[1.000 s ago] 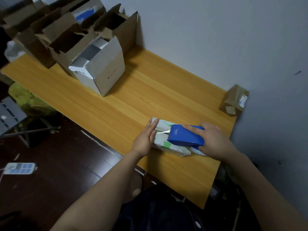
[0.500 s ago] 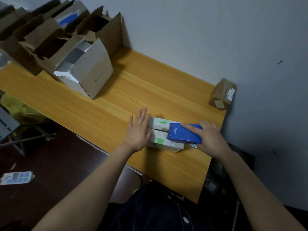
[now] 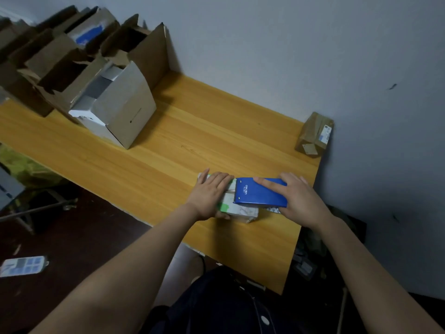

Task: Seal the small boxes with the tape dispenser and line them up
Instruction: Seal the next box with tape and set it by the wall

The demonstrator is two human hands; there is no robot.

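A small white box with green marks (image 3: 237,209) lies near the front right of the wooden table (image 3: 168,145). My left hand (image 3: 209,192) lies over the box's left end, fingers draped across its top. My right hand (image 3: 299,197) grips the blue tape dispenser (image 3: 261,194), which sits on top of the box with its toothed edge pointing left toward my left hand. Most of the box's top is hidden under the dispenser and my hands.
A sealed brown box (image 3: 314,135) with a label stands at the table's far right corner by the wall. A grey open carton (image 3: 115,109) and several open brown cartons (image 3: 60,59) crowd the far left. The table's front edge runs just below the box.
My left hand was lifted with spread fingers half a second ago and now lies back down on the box's left end. The dispenser stays on the box's top.
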